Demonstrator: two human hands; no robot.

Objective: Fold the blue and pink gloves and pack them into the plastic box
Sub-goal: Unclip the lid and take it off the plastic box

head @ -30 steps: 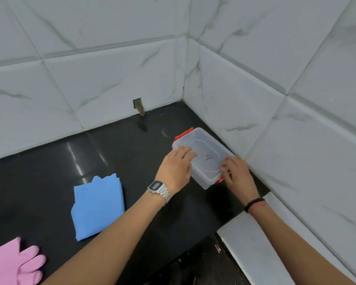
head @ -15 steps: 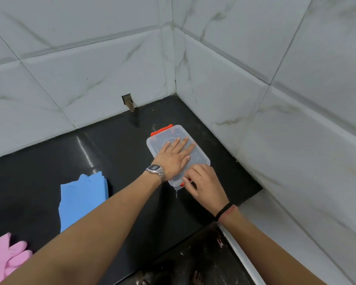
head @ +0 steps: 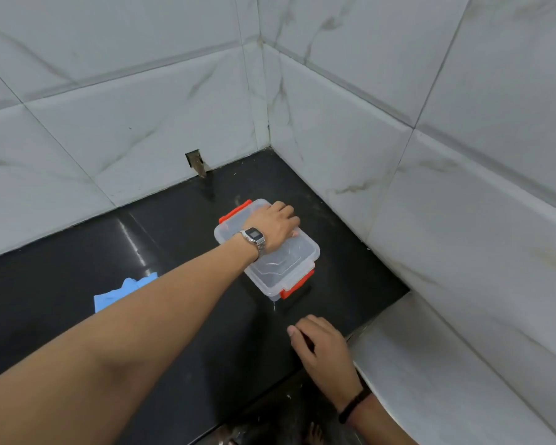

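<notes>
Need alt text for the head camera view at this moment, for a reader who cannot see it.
A person's left hand rests on the lid of a clear plastic box with orange latches, which sits on a glossy black counter in a corner of white marble-look tiles. The right hand, loosely curled and holding nothing, is nearer the camera. A folded blue glove shows partly behind the left forearm.

Left hand (head: 278, 227) reaches far forward, palm down, fingers seemingly curled over; right hand (head: 323, 348) hangs loosely curled, lower right.
</notes>
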